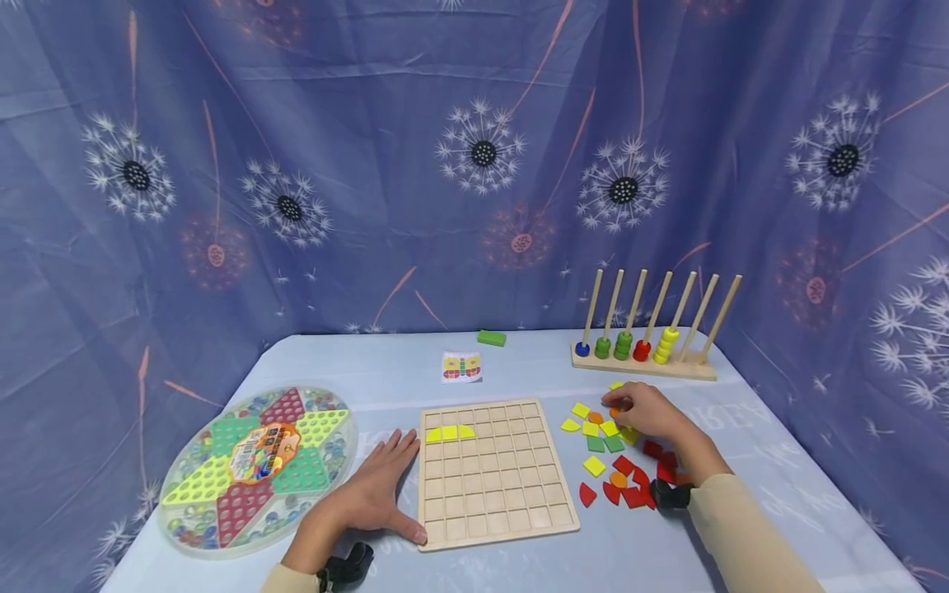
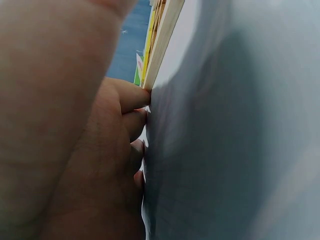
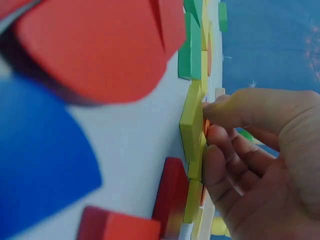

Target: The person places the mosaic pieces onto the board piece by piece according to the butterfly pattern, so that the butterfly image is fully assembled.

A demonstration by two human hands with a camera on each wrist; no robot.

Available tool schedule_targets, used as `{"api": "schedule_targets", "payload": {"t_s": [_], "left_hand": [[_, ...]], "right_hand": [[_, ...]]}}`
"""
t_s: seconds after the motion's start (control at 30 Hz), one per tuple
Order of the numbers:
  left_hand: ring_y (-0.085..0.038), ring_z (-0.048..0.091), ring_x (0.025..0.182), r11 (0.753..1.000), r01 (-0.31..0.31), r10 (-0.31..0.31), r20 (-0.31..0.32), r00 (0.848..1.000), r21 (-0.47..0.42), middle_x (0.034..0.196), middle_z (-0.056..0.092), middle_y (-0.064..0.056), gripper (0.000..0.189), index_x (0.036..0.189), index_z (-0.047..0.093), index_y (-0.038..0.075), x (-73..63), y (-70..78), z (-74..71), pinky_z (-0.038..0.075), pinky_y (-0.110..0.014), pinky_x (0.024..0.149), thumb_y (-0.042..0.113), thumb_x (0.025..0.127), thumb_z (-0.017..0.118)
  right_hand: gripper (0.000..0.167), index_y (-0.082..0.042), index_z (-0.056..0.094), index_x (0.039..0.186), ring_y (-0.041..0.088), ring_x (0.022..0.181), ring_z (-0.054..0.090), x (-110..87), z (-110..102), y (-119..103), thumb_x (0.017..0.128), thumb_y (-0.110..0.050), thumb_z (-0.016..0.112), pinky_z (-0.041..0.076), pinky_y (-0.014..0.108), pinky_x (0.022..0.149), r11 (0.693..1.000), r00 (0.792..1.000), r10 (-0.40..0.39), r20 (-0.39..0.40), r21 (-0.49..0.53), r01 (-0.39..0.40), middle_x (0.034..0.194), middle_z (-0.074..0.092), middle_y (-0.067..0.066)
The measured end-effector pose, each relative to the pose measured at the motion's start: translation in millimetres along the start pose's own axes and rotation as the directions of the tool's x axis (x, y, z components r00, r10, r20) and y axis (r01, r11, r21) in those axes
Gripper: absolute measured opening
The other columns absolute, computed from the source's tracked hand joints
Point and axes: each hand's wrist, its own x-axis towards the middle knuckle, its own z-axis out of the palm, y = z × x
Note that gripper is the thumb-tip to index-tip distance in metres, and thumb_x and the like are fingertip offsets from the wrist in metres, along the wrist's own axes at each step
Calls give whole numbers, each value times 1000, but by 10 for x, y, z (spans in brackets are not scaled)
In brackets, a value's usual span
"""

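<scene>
My left hand (image 1: 380, 487) lies spread on the cloth beside the wooden grid board (image 1: 497, 482), its fingers straight. The thumb touches the board's near left corner, and a fingertip meets the board's edge in the left wrist view. Along the upper left of the grid lie a yellow square (image 1: 449, 433) and two yellow rounded pieces. To the right, my right hand (image 1: 647, 409) curls over loose flat pieces. Thumb and finger pinch an orange piece (image 3: 206, 126), mostly hidden by the fingertips. A yellow piece (image 3: 191, 122) stands out just in front of them.
Red pieces (image 1: 628, 496) and green pieces (image 1: 596, 444) lie near the right hand. Behind them is a peg rack (image 1: 645, 366) with coloured beads. A picture card (image 1: 461, 367) and green block (image 1: 492, 338) lie at the back. A round star-patterned game box (image 1: 259, 469) is at left.
</scene>
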Motion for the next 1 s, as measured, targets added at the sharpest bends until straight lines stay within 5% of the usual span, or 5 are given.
{"api": "schedule_targets", "payload": {"t_s": [0.4,0.67,1.0], "left_hand": [[-35,5,144,1000,25,-25,11,1000,2,159,15,-11,139,152,24,4,-7,24,-31,8,-53,115,81,48,73],[-34,4,144,1000,18,-18,-4,1000,0,159,14,-11,140,152,23,4,-6,12,-23,8,-53,115,81,47,74],[-34,4,144,1000,5,-5,-5,1000,-1,159,14,-11,140,152,23,4,1,9,4,7,-53,115,81,47,73]], "right_hand": [[30,-8,71,109,22,83,54,-10,6,7,80,-15,76,54,40,78,999,999,45,-10,-14,-46,94,63,3],[30,-7,71,111,21,83,54,67,76,-117,83,-17,73,53,36,76,999,999,-42,-13,-10,42,95,63,2],[15,-13,71,97,21,79,53,121,144,-274,83,-16,74,52,32,69,996,996,-79,28,-33,80,87,60,0]]}}
